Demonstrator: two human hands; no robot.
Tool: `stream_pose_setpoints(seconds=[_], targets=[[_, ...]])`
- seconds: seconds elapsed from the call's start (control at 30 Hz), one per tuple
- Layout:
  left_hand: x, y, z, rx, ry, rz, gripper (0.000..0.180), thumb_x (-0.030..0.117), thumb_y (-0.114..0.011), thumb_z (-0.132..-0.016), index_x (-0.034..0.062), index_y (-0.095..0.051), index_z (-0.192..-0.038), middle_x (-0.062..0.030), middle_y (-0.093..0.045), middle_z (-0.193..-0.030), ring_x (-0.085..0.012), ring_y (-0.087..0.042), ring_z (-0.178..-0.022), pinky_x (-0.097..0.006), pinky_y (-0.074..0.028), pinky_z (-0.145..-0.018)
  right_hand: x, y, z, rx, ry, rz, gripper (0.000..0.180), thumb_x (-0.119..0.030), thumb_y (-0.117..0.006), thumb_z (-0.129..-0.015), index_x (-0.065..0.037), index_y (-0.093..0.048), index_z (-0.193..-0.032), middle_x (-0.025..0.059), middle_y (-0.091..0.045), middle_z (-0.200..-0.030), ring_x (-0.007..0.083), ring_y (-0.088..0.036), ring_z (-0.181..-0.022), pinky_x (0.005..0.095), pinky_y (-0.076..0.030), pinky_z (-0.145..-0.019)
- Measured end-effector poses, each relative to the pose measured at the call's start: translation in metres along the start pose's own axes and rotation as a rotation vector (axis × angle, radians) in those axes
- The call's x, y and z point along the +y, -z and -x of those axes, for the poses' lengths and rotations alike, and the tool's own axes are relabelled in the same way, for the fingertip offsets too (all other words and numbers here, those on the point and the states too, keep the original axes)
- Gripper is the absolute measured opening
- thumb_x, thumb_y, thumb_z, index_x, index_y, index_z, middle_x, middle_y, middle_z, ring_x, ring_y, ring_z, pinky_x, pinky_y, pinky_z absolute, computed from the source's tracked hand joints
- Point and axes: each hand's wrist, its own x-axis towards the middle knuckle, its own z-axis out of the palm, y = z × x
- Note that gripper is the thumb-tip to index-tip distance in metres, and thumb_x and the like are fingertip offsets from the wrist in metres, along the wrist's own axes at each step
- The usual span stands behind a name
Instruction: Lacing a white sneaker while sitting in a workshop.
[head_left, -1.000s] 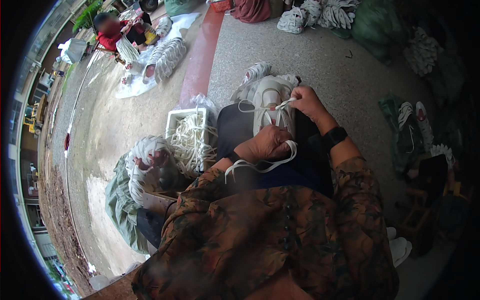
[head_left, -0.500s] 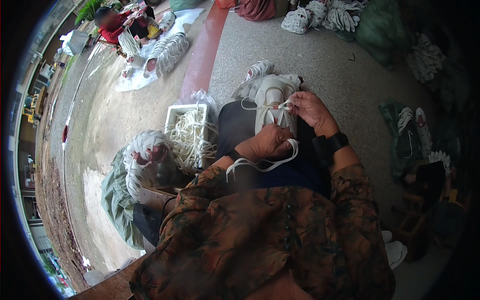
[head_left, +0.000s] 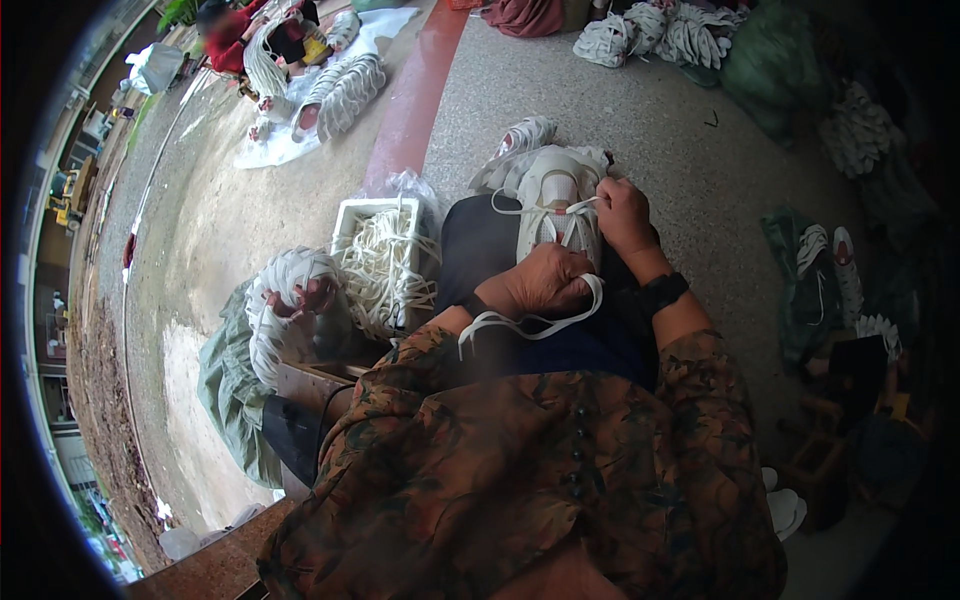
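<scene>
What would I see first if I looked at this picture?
First, two hands in the middle working on a white shoe on the person's lap: the left hand pinches a flat white lace, the right hand is at the shoe's side. Just left stands a white box of laces, with bundled white shoes beside it.

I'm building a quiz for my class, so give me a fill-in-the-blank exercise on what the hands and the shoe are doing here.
1. The white shoe rests on the person's ____.
2. The right hand pinches a white ____ at the shoe's eyelets.
3. The left hand holds the shoe from the ____ end.
4. The white crate is full of loose ____.

Missing words: lap; lace; near; laces
</scene>
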Motion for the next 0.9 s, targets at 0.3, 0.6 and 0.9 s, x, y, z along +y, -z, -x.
stream_pose_setpoints(seconds=[0.3,0.6,0.9], targets=[[-0.001,-0.001,0.002,-0.019,0.050,-0.007,0.035,0.034,-0.046,-0.091,0.0035,-0.063,-0.095,-0.0166,-0.064,-0.082,-0.0374,-0.063,-0.076,-0.041,-0.050,-0.068,0.009,0.021,0.002,-0.360,-0.811,-1.360,0.005,-0.008,-0.065,-0.083,-0.004,-0.061,-0.082,0.0000,-0.056,-0.073,0.0136,-0.055,-0.069,0.0328,-0.048,-0.067],[-0.007,-0.004,0.005,0.001,0.052,0.038,0.034,0.033,-0.047,-0.091,0.0037,-0.063,-0.095,-0.0164,-0.064,-0.081,-0.0371,-0.063,-0.076,-0.040,-0.050,-0.069,0.014,0.018,0.002,-0.373,-0.781,-1.308,0.009,-0.014,-0.066,-0.084,-0.008,-0.061,-0.079,-0.0005,-0.057,-0.071,0.0090,-0.054,-0.066,0.0294,-0.050,-0.068],[0.000,0.002,0.003,0.006,0.014,0.010,0.031,0.029,-0.049,-0.089,0.0023,-0.064,-0.095,-0.0183,-0.063,-0.079,-0.0375,-0.063,-0.075,-0.041,-0.050,-0.069,0.012,0.012,-0.003,-0.282,-0.914,-1.190,0.017,-0.021,-0.072,-0.076,-0.012,-0.058,-0.071,-0.0018,-0.057,-0.069,0.0112,-0.053,-0.060,0.0284,-0.043,-0.054]])
